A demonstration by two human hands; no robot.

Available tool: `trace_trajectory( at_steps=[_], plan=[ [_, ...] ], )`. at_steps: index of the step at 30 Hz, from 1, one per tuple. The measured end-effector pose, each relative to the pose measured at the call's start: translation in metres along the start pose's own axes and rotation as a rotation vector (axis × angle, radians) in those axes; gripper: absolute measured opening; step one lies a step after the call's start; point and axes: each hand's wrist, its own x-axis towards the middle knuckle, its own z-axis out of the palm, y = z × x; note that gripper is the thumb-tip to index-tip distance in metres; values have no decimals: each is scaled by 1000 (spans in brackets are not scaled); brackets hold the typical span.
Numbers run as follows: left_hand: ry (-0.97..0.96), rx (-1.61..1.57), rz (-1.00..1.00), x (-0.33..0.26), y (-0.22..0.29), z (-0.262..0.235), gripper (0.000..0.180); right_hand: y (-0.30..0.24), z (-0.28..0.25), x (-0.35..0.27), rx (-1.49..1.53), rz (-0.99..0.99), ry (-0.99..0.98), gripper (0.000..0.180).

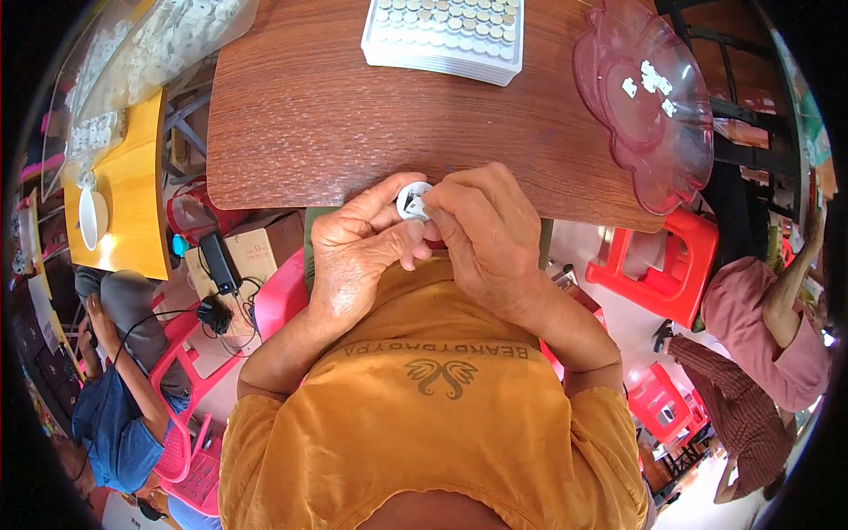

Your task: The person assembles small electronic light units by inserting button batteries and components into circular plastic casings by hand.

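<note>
Just past the table's near edge, my left hand (358,252) grips a small round white case (412,190) between thumb and fingers. The case's open side faces up, and something dark shows inside it. My right hand (490,234) meets it from the other side, thumb and forefinger closed on a small white piece (419,207) at the case's opening. My fingertips partly cover that piece, so its full shape is hidden.
On the brown table (397,124), stacked white trays (442,66) bear rows of round discs at the far edge. A pink scalloped dish (618,132) at the right holds several small white pieces (651,78). Plastic bags of white parts (159,53) lie at the left, near a white cup (93,219).
</note>
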Motion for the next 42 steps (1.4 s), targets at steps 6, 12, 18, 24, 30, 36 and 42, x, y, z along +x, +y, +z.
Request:
trace_trajectory(
  at_steps=[6, 12, 18, 24, 30, 36, 42],
  plan=[
    [-8, 2, -22, 1, -3, -1, 38, 2, 1, -1, -23, 3, 0, 18],
    [-5, -2, 5, 1, -3, 0, 37, 3, 0, -2, 27, 59, -28, 17],
    [-20, 7, 5, 1, -4, -1, 38, 3, 4, -4, -86, 20, -4, 25],
    [-22, 46, 26, 1, -6, -1, 36, 5, 3, -5, -106, -26, -10, 26],
    [-49, 0, 47, 3, -9, -2, 33, 4, 7, -7, -34, 53, 36, 23],
    [-2, -71, 31, 3, -6, 0, 28, 4, 9, -12, 119, 240, 56, 20],
    [17, -42, 99, 2, -14, -1, 27, 3, 12, -17, 253, 267, 99, 14]
  ],
)
